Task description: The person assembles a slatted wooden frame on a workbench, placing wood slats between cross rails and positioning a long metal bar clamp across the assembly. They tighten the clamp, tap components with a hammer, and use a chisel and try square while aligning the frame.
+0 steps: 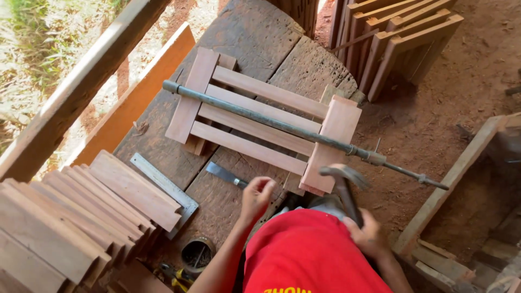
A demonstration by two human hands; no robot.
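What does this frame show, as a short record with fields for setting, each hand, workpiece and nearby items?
Setting: worn wooden workbench over a dirt floor, seen from above
Left hand: closed, resting on the bench beside a chisel
Right hand: gripping a hammer, its head near the frame's end board
Workpiece: slatted wooden frame held in a long bar clamp
Nearby: metal square, stacked boards, finished frames, small can

A steel-headed claw hammer (344, 182), handle gripped, hovers beside the clamped slatted wooden frame (260, 122).

Bar clamp (282, 126) across slatted frame (255, 122)
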